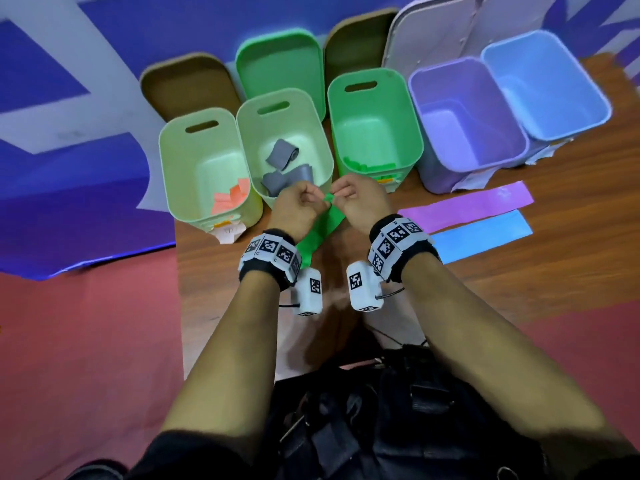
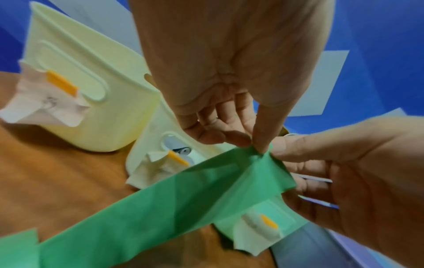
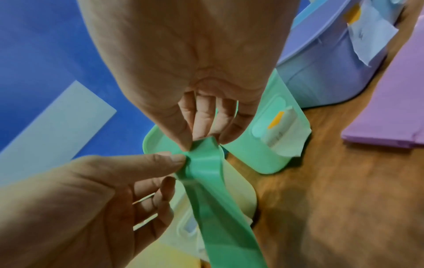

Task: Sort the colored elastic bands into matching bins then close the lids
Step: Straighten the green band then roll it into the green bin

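Both hands pinch the far end of a long green elastic band (image 1: 320, 230) just in front of the bins. My left hand (image 1: 317, 199) holds it with thumb and forefinger, and my right hand (image 1: 338, 195) pinches the same end beside it. In the left wrist view the green band (image 2: 160, 204) trails down to the table from the left hand (image 2: 261, 149). The right wrist view shows the right hand (image 3: 199, 143) gripping the band (image 3: 220, 208). The green bin (image 1: 374, 109) stands just beyond, with green bands inside. A purple band (image 1: 464, 207) and a blue band (image 1: 481, 237) lie flat at the right.
A pale bin (image 1: 194, 157) holds orange bands and another pale bin (image 1: 273, 123) holds grey ones. The purple bin (image 1: 464, 109) and blue bin (image 1: 543, 81) stand open at the right. Lids (image 1: 280, 64) lean behind the bins. The table's left edge (image 1: 178, 271) is near.
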`<state>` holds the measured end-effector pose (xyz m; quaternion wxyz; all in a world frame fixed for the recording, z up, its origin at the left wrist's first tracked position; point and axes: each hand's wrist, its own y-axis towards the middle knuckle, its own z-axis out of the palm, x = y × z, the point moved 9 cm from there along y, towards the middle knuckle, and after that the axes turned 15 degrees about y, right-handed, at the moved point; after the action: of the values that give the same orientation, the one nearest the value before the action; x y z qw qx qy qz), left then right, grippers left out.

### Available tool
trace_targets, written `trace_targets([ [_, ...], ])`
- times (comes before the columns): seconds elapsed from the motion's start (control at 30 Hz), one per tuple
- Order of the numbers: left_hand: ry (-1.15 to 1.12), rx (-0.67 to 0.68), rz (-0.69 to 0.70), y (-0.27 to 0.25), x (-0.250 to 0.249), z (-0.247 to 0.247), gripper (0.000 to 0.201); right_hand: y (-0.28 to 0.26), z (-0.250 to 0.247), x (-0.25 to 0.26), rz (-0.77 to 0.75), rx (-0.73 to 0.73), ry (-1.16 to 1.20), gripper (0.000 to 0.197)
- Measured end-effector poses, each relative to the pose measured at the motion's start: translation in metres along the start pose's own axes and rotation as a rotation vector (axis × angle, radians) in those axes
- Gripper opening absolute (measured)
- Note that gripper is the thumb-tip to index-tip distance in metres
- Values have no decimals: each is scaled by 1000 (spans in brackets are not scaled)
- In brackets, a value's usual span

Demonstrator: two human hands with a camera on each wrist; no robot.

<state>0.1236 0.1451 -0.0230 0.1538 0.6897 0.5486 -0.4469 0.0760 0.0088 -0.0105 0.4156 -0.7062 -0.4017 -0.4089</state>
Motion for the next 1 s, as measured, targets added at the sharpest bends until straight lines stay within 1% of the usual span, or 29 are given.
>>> trace_targets([
  [0.1,-51,-38,34,10,-27,-10,23,7,-23,17,-33,-69,38,13],
  [0.17,-56,-58,68,17,-44,-17,23,9,-38,28,-36,-115,70,9],
  [0.23,-56,-74,95,22,-60,-25,20,10,-47,37,-45,-122,107,7],
  [0.3,-52,-88,129,27,-76,-30,22,13,-52,47,-67,-117,129,13],
  [0.37,-57,-100,167,29,-91,-35,26,16,-59,57,-99,-151,155,18],
  [0.43,-69,-109,184,29,-102,-39,27,20,-69,69,-129,-198,178,18],
  [0.53,-55,-124,208,31,-113,-47,21,24,-78,85,-165,-235,230,19],
  [0.63,-76,-132,209,35,-120,-57,18,27,-80,100,-213,-230,271,17],
  [0.73,-86,-157,239,38,-128,-65,20,30,-80,108,-241,-224,322,18],
  [0.9,-125,-173,292,40,-139,-72,20,32,-78,113,-261,-204,421,24],
  [1.0,-99,-184,307,40,-141,-72,20,32,-79,113,-265,-190,444,20],
])
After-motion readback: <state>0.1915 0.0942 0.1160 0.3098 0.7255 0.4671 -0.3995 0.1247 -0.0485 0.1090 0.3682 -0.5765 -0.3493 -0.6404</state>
